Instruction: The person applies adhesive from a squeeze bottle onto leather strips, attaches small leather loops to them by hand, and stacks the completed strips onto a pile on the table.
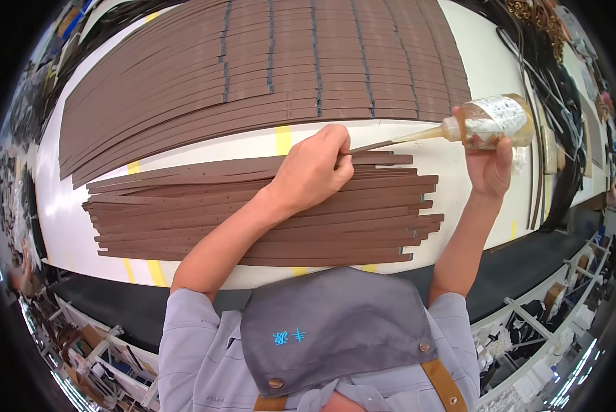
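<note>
With my left grip (312, 169) I hold one brown strip (371, 146), pinched between the thumb and the bent fingers, so this grip is narrow. The end of the strip comes out at the right side of my hand, above the counter (453, 199), which is white and has yellow bands (283, 139) on it. My right grip (491, 170) is closed around a clear bottle (494, 122) with a pale printed label, and some amber liquid is seen inside. The bottle lies almost level, and its long, thin nozzle (423, 134) points to the left. The tip of the nozzle is at the end of the strip; whether they touch exactly, I cannot tell.

Under my left wrist and nearer to my body, a loose pile of brown strips (266, 230) lies across the counter, with uneven ends at the right. Farther from me, beyond both grips, is a wide sheet of brown strips (164, 103), placed close side by side, and several dark bluish lines (317, 69) cross them. At the far right there are black cords (562, 93) and, near them, a brownish chain (538, 24). I wear a dark grey apron (342, 323) with blue characters and brown straps.
</note>
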Demonstrator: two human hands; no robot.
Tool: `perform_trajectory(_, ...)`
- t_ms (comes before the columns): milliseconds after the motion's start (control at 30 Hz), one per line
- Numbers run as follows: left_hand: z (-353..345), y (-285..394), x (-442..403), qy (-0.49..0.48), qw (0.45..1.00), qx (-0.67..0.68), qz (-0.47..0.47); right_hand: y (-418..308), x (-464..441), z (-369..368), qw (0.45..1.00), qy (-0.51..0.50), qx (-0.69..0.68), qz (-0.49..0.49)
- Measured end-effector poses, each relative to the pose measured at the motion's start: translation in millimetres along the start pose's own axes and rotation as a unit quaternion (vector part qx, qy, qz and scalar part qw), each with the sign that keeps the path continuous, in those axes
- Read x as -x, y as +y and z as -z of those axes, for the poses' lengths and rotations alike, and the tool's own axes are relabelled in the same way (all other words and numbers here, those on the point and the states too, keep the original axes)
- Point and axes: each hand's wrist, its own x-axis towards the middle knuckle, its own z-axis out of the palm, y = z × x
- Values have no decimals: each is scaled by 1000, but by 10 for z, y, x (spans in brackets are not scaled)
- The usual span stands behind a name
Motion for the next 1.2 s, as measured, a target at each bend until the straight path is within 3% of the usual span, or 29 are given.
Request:
perform_trajectory(467,3,-139,32,-17,997,-18,-77,154,49,-8,997,62,53,10)
perform_trajectory(1200,81,-223,-20,-34,999,-3,-27,305,59,-95,998,54,41,-8)
